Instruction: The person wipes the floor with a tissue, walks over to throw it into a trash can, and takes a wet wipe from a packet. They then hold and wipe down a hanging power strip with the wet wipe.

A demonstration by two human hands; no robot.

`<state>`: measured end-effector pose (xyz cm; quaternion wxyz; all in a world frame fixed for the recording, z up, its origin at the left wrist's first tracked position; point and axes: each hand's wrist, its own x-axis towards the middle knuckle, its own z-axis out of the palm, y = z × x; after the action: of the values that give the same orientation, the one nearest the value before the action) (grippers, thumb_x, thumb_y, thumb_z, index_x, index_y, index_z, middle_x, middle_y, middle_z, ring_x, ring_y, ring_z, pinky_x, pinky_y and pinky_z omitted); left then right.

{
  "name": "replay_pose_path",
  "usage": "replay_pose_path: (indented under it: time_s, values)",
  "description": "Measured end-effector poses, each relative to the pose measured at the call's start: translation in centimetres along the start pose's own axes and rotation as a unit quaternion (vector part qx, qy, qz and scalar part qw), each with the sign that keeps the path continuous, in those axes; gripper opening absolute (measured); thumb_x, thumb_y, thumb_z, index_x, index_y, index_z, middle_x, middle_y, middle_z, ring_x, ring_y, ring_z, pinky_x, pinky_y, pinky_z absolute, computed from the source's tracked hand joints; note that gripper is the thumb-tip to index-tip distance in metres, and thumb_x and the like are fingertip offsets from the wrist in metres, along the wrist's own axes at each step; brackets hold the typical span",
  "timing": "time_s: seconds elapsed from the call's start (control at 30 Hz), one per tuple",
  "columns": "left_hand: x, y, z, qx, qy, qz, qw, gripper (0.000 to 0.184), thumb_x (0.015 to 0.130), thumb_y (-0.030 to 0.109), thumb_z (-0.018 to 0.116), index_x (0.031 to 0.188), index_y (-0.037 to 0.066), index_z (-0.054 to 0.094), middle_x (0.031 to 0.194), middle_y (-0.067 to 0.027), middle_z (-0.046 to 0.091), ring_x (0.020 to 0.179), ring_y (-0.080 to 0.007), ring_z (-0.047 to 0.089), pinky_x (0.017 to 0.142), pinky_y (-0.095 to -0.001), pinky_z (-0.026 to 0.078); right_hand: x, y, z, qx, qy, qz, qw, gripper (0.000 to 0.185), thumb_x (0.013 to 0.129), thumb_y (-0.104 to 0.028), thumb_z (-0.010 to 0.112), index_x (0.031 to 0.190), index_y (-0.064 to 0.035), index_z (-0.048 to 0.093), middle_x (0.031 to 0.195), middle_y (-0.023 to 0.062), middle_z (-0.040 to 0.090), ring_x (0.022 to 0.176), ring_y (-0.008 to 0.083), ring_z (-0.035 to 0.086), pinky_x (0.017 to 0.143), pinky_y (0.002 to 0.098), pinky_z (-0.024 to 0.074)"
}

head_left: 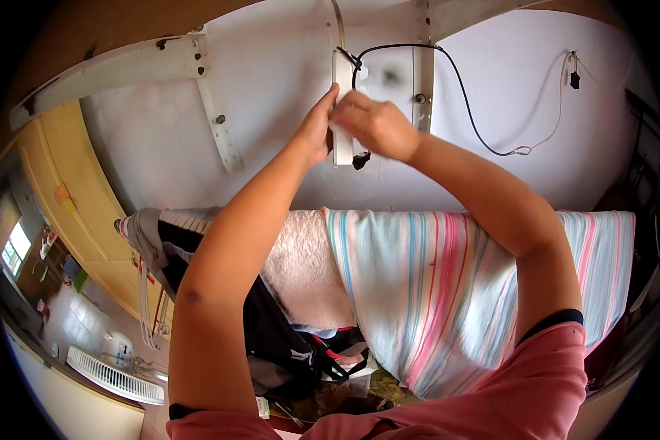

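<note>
A long, narrow white box that looks like a power strip [343, 152] stands upright against the wall. My left hand [319, 128] grips its left side, the thumb pointing up along the edge. Across its front is my right hand [378, 125], fingers curled together and slightly blurred; what they pinch, if anything, is hidden. A black cable [400, 46] is knotted at the strip's upper end and loops to the right. Above the strip, a pale cable [339, 22] runs up the wall. A dark ragged hole or patch [361, 160] shows by its lower end.
The black cable joins a thin white wire [550, 136] at bare ends; this wire rises to a small black piece [575, 79] on the wall. Metal brackets [214, 110] flank my hands. Below hang a striped cloth [418, 279] and a fluffy towel [308, 264]. A yellow cabinet [88, 198] stands left.
</note>
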<state>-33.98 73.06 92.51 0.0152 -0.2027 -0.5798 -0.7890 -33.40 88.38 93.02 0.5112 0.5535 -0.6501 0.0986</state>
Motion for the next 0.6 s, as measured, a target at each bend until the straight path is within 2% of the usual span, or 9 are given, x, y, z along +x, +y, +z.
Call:
replay_pose_path:
  time_s: [0.07,0.1,0.27,0.37,0.4,0.47,0.5,0.53,0.6]
  values:
    - [0.6,0.0,-0.7,-0.01,-0.01,0.003,1.0,0.052,0.09,0.054,0.042,0.11,0.008,0.052,0.095,-0.0096,0.06,0.082,-0.0244,0.06,0.071,-0.0408,0.051,1.7,2.2,0.2,-0.023,0.071,0.006,0.997,0.013,0.079,-0.009,0.059,0.091,-0.0097,0.065,0.091,0.0048,0.059,0.067,0.0265,0.062,0.055,0.036,0.0514]
    - [0.7,-0.1,-0.8,-0.008,-0.015,0.015,1.0,0.052,0.091,0.055,0.038,0.106,0.008,0.053,0.089,-0.0103,0.061,0.071,-0.0245,0.06,0.064,-0.0408,0.052,2.4,2.9,0.1,-0.028,0.074,0.009,0.997,0.011,0.08,-0.009,0.058,0.089,-0.0102,0.065,0.091,0.0042,0.059,0.069,0.0271,0.062,0.057,0.0369,0.0511]
    - [0.2,0.2,-0.6,-0.029,0.001,-0.02,0.999,0.055,0.091,0.057,0.035,0.107,0.007,0.054,0.089,-0.0121,0.062,0.074,-0.0252,0.062,0.066,-0.0408,0.053,4.0,4.1,0.4,0.0,0.137,0.099,0.986,0.011,0.082,-0.013,0.059,0.09,-0.009,0.065,0.091,0.0056,0.059,0.071,0.0286,0.061,0.062,0.0374,0.0514]
    - [0.6,-0.2,-1.5,-0.016,-0.034,-0.014,0.999,0.059,0.09,0.06,0.034,0.111,0.008,0.053,0.094,-0.0125,0.062,0.08,-0.0269,0.063,0.074,-0.043,0.053,2.7,2.1,0.8,0.011,0.06,0.041,0.997,0.011,0.082,-0.012,0.058,0.089,-0.0085,0.065,0.093,0.0058,0.059,0.073,0.0275,0.062,0.062,0.0371,0.0523]
    - [0.4,0.0,-1.3,-0.015,-0.034,-0.014,0.999,0.059,0.09,0.06,0.034,0.111,0.008,0.053,0.094,-0.0125,0.062,0.08,-0.0269,0.063,0.074,-0.043,0.053,2.2,1.3,0.8,0.013,0.025,0.032,0.999,0.011,0.082,-0.011,0.058,0.091,-0.0087,0.065,0.094,0.0057,0.059,0.073,0.0271,0.063,0.06,0.0371,0.0529]
    - [0.0,0.4,-0.8,-0.061,0.014,-0.079,0.995,0.064,0.089,0.064,0.031,0.113,0.009,0.053,0.096,-0.0121,0.062,0.079,-0.0264,0.064,0.07,-0.0423,0.054,1.1,0.8,0.6,0.027,-0.026,-0.052,0.998,0.012,0.081,-0.01,0.058,0.091,-0.0086,0.064,0.095,0.0061,0.058,0.074,0.0264,0.062,0.059,0.0377,0.053]
    - [0.0,0.4,-1.0,-0.057,0.006,-0.078,0.995,0.069,0.088,0.067,0.028,0.115,0.009,0.053,0.095,-0.0126,0.063,0.079,-0.0266,0.064,0.069,-0.0415,0.055,0.9,0.3,0.1,0.057,-0.061,-0.038,0.996,0.012,0.079,-0.008,0.059,0.091,-0.008,0.063,0.096,0.007,0.058,0.075,0.0272,0.062,0.061,0.0383,0.0521]
    - [0.2,0.3,-1.0,-0.057,0.005,-0.081,0.995,0.069,0.088,0.067,0.028,0.115,0.009,0.053,0.095,-0.0126,0.063,0.079,-0.0266,0.064,0.069,-0.0415,0.055,0.8,0.6,0.0,0.057,-0.063,-0.035,0.996,0.012,0.079,-0.008,0.059,0.091,-0.008,0.063,0.096,0.007,0.058,0.075,0.0272,0.062,0.061,0.0383,0.0521]
    - [0.5,0.2,-0.8,-0.017,-0.014,-0.067,0.998,0.069,0.088,0.067,0.026,0.113,0.01,0.053,0.092,-0.0127,0.063,0.081,-0.0265,0.064,0.072,-0.0416,0.054,1.2,1.7,-0.1,0.088,0.014,0.033,0.995,0.01,0.078,-0.003,0.063,0.088,-0.005,0.062,0.09,0.0096,0.058,0.081,0.0275,0.06,0.067,0.0346,0.0502]
